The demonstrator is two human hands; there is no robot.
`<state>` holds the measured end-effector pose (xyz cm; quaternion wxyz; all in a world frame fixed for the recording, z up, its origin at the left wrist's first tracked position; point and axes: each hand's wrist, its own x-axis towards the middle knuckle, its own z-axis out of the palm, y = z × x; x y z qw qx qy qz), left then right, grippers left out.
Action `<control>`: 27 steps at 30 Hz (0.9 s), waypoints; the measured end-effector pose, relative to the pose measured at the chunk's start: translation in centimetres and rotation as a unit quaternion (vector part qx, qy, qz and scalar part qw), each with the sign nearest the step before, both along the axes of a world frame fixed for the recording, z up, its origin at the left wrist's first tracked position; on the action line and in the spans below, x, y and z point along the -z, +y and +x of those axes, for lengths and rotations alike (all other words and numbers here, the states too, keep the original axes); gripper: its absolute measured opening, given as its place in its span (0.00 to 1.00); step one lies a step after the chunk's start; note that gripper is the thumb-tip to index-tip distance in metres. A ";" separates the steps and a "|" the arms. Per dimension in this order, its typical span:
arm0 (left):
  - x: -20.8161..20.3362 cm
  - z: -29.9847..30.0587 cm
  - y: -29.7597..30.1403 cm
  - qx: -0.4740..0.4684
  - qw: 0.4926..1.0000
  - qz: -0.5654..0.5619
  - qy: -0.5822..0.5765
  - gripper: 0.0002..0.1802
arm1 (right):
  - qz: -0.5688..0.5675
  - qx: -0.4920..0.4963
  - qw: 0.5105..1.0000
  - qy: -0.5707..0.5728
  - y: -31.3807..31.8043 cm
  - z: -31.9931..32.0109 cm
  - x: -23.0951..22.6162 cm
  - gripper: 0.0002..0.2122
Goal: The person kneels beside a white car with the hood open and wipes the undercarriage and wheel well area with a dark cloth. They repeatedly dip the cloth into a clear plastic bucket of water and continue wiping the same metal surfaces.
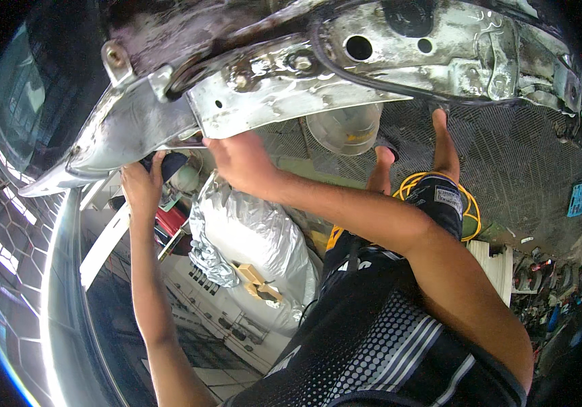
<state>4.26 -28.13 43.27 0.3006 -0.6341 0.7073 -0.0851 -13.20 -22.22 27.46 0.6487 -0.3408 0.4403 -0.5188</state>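
A bare, scuffed white metal car body panel (284, 102) spans the top of the view, with bolts, holes and a dark cable (372, 83) along it. My left hand (142, 182) is raised to the underside of the panel's left part, thumb up and fingers bent against a dark piece (169, 164) whose kind I cannot make out. My right hand (242, 161) is up at the panel's lower edge, just right of the left hand. Its fingers are curled and slightly blurred, the fingertips close to a small gap under the edge. What they grip there is hidden.
Silver plastic sheeting (257, 220) covers a large shape below my hands, with tan blocks (256, 277) on it. A translucent tub (345, 130) and coiled yellow hose (471, 216) are near my feet. Right stand a blue crate (578, 199) and cluttered parts (542, 281).
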 end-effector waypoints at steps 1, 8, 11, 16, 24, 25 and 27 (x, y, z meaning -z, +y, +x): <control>0.0 0.2 0.1 -0.004 1.000 -0.001 -0.001 0.37 | 0.088 0.023 0.994 -0.059 0.4 0.3 -0.4 0.08; 0.7 -0.4 0.3 -0.005 0.999 -0.025 0.040 0.38 | 0.179 0.106 0.970 -0.126 0.8 1.5 -2.4 0.11; 0.9 -0.5 0.3 0.007 0.998 -0.035 0.047 0.39 | 0.094 0.178 0.977 -0.068 0.9 1.7 -2.2 0.11; 0.8 -0.6 0.1 -0.006 0.999 -0.033 0.038 0.41 | 0.175 0.173 0.947 -0.206 0.2 2.8 -2.4 0.10; 0.8 -0.9 0.1 0.042 0.996 -0.044 0.062 0.36 | 0.132 0.217 0.963 -0.085 0.2 1.4 -2.8 0.08; 0.8 -1.0 0.1 0.054 0.995 -0.048 0.071 0.36 | 0.130 0.237 0.959 -0.086 0.4 1.6 -2.7 0.08; 0.9 -0.8 0.1 0.038 0.996 -0.041 0.070 0.36 | 0.134 0.230 0.960 -0.083 0.4 2.1 -2.3 0.08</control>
